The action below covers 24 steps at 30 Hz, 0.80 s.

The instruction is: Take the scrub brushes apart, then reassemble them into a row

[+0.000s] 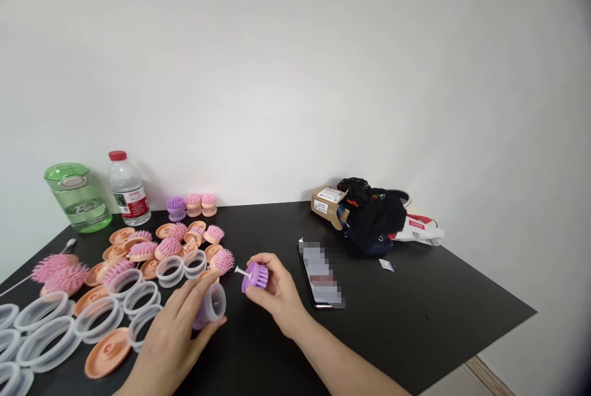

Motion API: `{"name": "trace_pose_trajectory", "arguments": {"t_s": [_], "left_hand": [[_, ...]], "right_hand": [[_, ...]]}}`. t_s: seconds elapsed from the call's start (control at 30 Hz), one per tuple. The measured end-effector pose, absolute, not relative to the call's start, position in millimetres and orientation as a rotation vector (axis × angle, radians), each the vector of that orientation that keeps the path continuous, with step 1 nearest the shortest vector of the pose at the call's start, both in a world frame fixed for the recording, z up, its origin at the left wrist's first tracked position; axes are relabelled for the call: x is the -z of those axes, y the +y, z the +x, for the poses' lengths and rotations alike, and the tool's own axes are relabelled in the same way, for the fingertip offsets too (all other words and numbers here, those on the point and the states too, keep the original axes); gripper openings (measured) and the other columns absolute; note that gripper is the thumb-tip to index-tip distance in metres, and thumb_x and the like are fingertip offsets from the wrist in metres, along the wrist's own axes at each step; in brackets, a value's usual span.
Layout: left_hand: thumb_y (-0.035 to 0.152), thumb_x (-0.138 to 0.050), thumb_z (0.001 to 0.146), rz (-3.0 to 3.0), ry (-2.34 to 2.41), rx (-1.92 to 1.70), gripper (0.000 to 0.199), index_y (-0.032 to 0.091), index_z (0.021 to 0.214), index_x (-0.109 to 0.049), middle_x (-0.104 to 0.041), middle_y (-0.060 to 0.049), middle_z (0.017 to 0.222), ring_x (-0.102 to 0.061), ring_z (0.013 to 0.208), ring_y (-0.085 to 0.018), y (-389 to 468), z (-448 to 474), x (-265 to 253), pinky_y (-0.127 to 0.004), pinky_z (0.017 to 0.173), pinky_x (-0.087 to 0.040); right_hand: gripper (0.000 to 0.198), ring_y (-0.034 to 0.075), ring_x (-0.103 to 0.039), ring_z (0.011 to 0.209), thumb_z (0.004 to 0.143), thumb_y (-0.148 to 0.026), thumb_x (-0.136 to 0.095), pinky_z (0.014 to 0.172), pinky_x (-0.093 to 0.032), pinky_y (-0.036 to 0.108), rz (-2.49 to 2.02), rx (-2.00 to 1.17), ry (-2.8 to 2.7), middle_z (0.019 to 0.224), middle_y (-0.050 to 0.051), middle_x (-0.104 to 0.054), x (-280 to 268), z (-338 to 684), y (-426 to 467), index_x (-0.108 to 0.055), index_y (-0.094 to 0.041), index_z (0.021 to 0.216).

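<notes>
In my left hand (178,328) is a purple cap with a translucent ring (216,302) around it, its open side turned to the right. My right hand (277,291) pinches a purple bristle brush head (257,277), from which a thin white stem points left toward the ring. A small gap separates the two pieces, held above the black table. Close to my left hand lie more translucent rings (170,271), an orange disc (108,353) and a pink bristle head (222,261).
Several finished-looking brushes, one purple (176,208), stand by the wall. A green bottle (78,199) and a water bottle (129,189) are at the back left. A phone (322,276) lies right of my hands, with a cardboard box (327,205) and dark bag (373,220) behind it.
</notes>
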State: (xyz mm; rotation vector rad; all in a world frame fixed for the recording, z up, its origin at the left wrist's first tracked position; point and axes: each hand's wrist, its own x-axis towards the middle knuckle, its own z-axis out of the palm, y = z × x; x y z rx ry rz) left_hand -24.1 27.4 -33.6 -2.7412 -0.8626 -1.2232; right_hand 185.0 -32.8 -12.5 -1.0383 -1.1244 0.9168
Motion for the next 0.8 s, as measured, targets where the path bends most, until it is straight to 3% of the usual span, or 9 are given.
{"name": "trace_pose_trajectory", "arguments": {"t_s": [0.13, 0.33, 0.43, 0.53, 0.63, 0.7, 0.8], "left_hand": [[0.040, -0.058, 0.091, -2.801, -0.870, 1.287, 0.036, 0.024, 0.123, -0.054, -0.067, -0.010, 0.118, -0.067, 0.109, -0.026, 25, -23, 23, -0.034, 0.087, -0.058], [0.035, -0.063, 0.086, -2.841, -0.871, 1.342, 0.035, 0.024, 0.118, -0.056, -0.069, -0.008, 0.112, -0.068, 0.105, -0.027, 21, -22, 15, -0.034, 0.085, -0.059], [0.036, -0.062, 0.087, -2.875, -0.865, 1.354, 0.039, 0.024, 0.123, -0.054, -0.069, -0.009, 0.117, -0.068, 0.108, -0.026, 20, -21, 16, -0.035, 0.088, -0.058], [0.041, -0.065, 0.086, -2.904, -0.869, 1.351, 0.038, 0.026, 0.121, -0.058, -0.069, -0.008, 0.116, -0.068, 0.108, -0.027, 19, -19, 19, -0.036, 0.087, -0.060], [0.043, -0.065, 0.087, -3.011, -0.979, 1.476, 0.035, 0.027, 0.118, -0.058, -0.070, -0.008, 0.112, -0.070, 0.102, -0.026, 20, -17, 21, -0.033, 0.079, -0.063], [0.043, -0.061, 0.090, -3.089, -1.062, 1.632, 0.033, 0.028, 0.119, -0.055, -0.070, -0.007, 0.111, -0.072, 0.100, -0.024, 22, -18, 22, -0.032, 0.077, -0.064], [0.045, -0.063, 0.089, -3.144, -1.114, 1.762, 0.032, 0.030, 0.117, -0.055, -0.071, -0.005, 0.108, -0.073, 0.098, -0.023, 25, -20, 24, -0.034, 0.080, -0.064]], "right_hand": [[0.040, 0.018, -0.062, 0.081, 0.071, -0.037, -0.075, 0.074, -0.054, 0.034, -0.985, -1.035, -0.927, 0.095, 0.002, -0.058, 19, 187, -26, -0.055, -0.021, 0.102], [0.041, 0.023, -0.060, 0.101, 0.068, -0.011, -0.070, 0.093, -0.049, 0.043, -1.566, -0.562, -1.301, 0.108, 0.004, -0.059, 21, 195, -24, -0.056, -0.023, 0.105], [0.048, 0.028, -0.056, 0.113, 0.067, -0.007, -0.071, 0.101, -0.045, 0.048, -1.651, -0.475, -1.403, 0.117, 0.006, -0.057, 22, 197, -24, -0.057, -0.024, 0.110], [0.060, 0.030, -0.049, 0.123, 0.067, -0.008, -0.075, 0.106, -0.042, 0.051, -1.563, -0.376, -1.529, 0.127, 0.010, -0.054, 22, 196, -27, -0.053, -0.024, 0.121], [0.055, 0.028, -0.048, 0.125, 0.077, -0.012, -0.070, 0.107, -0.042, 0.049, -1.265, -0.234, -1.752, 0.131, 0.012, -0.053, 16, 194, -33, -0.051, -0.023, 0.127], [0.049, 0.025, -0.052, 0.121, 0.083, -0.014, -0.064, 0.104, -0.046, 0.045, -1.088, -0.261, -1.835, 0.129, 0.011, -0.056, 10, 192, -38, -0.050, -0.023, 0.130], [0.056, 0.024, -0.053, 0.123, 0.085, -0.020, -0.064, 0.099, -0.051, 0.039, -0.950, -0.406, -1.900, 0.134, 0.010, -0.056, 6, 189, -44, -0.045, -0.024, 0.139]]}}
